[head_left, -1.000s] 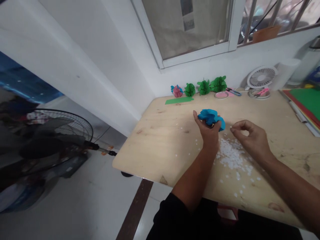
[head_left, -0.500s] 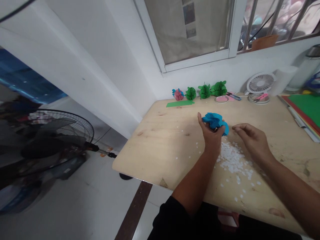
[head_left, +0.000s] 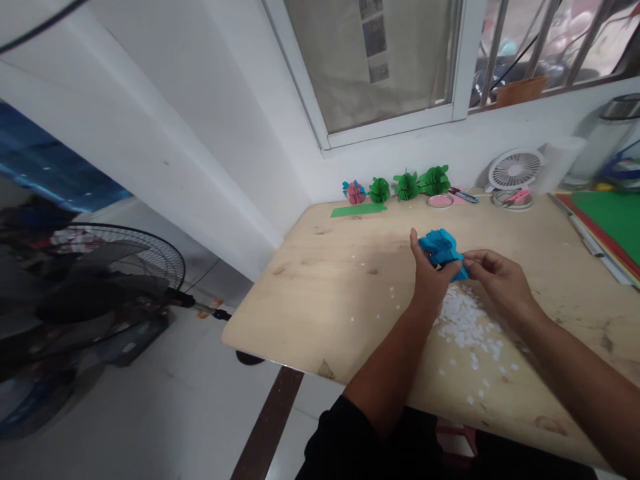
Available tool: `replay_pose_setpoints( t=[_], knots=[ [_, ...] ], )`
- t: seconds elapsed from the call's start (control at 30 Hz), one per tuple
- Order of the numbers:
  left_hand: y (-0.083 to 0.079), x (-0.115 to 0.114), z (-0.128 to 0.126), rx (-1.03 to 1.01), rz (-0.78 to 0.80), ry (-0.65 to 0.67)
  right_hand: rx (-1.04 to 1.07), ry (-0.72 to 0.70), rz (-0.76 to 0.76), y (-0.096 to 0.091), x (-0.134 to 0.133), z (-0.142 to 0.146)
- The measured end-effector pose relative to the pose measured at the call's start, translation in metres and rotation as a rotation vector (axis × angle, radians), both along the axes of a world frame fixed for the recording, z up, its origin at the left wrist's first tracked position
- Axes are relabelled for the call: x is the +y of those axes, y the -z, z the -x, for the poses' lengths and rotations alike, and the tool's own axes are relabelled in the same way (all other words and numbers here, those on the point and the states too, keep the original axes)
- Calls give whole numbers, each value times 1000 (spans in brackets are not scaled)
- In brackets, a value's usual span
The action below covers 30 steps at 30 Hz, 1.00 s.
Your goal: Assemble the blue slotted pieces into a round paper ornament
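My left hand (head_left: 431,279) is closed around a blue folded-paper ball (head_left: 440,245), held just above the wooden table (head_left: 340,287). My right hand (head_left: 497,280) has come up against the ball's right side, and its fingertips pinch the blue paper there. Below both hands a heap of small white paper bits (head_left: 467,320) lies scattered on the table.
Along the back wall stand a pink-and-blue paper ball (head_left: 354,191) and three green paper balls (head_left: 407,185), with a green paper strip (head_left: 358,210) in front. A small white fan (head_left: 515,170), coloured paper sheets (head_left: 613,223) at right. A floor fan (head_left: 90,280) stands left of the table.
My right hand moved left from above the white bits and closed its fingertips on the blue ball. My left hand shifted slightly right with the ball.
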<state>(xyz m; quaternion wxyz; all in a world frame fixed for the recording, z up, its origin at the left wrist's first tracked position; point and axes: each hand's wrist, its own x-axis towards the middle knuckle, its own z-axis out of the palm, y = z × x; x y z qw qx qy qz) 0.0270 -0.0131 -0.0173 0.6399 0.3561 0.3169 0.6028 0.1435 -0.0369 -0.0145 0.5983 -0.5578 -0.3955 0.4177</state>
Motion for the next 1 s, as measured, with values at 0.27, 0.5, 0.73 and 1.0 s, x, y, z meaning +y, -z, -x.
replay_pose_setpoints(
  t=[0.27,0.5,0.73,1.0],
  knots=[
    [-11,5,15,-176,258,180,284,24,113,6,3,-4],
    [-7,6,12,-136,251,170,332,-45,115,6,3,-4],
    [-6,-3,5,44,180,149,238,-105,85,-3,0,1],
    [3,-4,1,152,25,168,29,-92,65,-6,-4,4]
  ],
)
